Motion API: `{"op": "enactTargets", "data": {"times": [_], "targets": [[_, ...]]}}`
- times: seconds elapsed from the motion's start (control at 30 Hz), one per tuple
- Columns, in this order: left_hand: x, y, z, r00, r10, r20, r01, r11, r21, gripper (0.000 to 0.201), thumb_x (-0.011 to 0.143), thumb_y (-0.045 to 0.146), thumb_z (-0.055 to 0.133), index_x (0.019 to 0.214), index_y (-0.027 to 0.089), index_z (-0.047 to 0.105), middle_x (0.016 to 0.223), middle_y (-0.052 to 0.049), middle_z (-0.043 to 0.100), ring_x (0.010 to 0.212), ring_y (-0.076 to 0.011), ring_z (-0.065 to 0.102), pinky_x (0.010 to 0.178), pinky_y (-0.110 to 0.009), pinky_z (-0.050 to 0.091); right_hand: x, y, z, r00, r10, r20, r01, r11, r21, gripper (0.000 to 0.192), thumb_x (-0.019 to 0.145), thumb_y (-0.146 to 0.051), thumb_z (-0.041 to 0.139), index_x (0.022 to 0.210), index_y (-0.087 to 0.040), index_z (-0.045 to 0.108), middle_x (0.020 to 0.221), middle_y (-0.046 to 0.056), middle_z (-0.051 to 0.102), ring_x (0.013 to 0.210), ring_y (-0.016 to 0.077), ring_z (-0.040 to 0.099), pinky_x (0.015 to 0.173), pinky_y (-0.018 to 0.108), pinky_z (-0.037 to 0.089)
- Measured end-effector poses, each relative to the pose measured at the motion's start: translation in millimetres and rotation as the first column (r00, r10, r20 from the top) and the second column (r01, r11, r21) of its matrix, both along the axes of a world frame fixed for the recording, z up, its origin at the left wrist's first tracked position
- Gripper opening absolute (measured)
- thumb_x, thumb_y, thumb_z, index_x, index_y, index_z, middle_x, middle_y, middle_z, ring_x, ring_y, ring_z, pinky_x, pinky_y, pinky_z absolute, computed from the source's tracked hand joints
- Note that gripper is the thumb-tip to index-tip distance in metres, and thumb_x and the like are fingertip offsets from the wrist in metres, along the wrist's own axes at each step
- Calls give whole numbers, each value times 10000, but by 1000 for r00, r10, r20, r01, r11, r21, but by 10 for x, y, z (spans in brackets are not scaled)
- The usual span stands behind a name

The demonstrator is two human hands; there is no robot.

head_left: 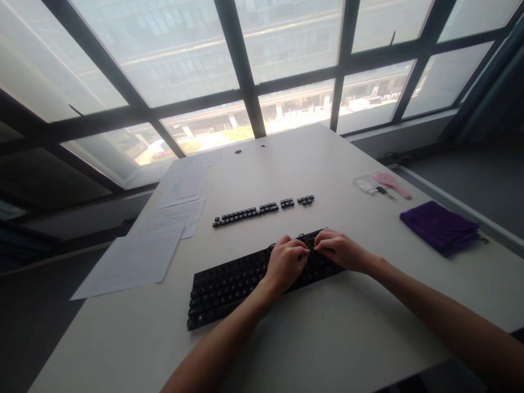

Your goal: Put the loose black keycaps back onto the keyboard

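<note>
A black keyboard [229, 284] lies at a slant on the white table, its upper rows looking bare of keycaps. Over its right part, both hands are close together with fingers bent inward. My left hand [286, 259] is closed in a pinch, thumb and forefinger pressed together. Facing it, my right hand [338, 248] also pinches at the keyboard's upper right. Whatever is between the fingertips is too small to make out. Thin dark loops show beside the left fingers. Beyond the keyboard, loose black keycaps [245, 214] are laid out in rows.
Printed paper sheets [131, 265] cover the table's left side. To the right lie a purple cloth pouch [440, 226], a pink hairbrush-like item [388, 181] and a clear plastic bag [364, 184]. Large windows [286, 43] stand behind the white table [327, 338].
</note>
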State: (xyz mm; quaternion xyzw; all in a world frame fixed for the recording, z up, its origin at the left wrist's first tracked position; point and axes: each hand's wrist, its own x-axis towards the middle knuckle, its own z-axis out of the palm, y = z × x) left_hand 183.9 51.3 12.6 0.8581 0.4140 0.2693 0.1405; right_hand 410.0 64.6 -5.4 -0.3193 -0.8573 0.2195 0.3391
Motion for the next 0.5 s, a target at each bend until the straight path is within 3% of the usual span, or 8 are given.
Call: {"op": "enactTargets", "data": {"times": [0.17, 0.5], "targets": [[-6, -45, -10, 999, -24, -45, 27, 997, 66, 152, 950, 225, 648, 926, 245, 797, 1001, -33, 761, 918, -226, 586, 863, -401, 538, 2, -47, 49, 995, 3, 103, -4, 1000, 4, 213, 925, -59, 553, 882, -198, 709, 978, 79, 680, 924, 222, 615, 816, 363, 533], [-34, -66, -76, 999, -15, -42, 19, 994, 108, 141, 948, 238, 654, 913, 245, 790, 1019, -38, 719, 944, -215, 582, 840, -363, 554, -5, -78, -1, 989, -50, 139, 47, 999, 25, 292, 902, 2, 488, 833, -185, 701, 952, 83, 658, 912, 223, 581, 811, 362, 519]]}}
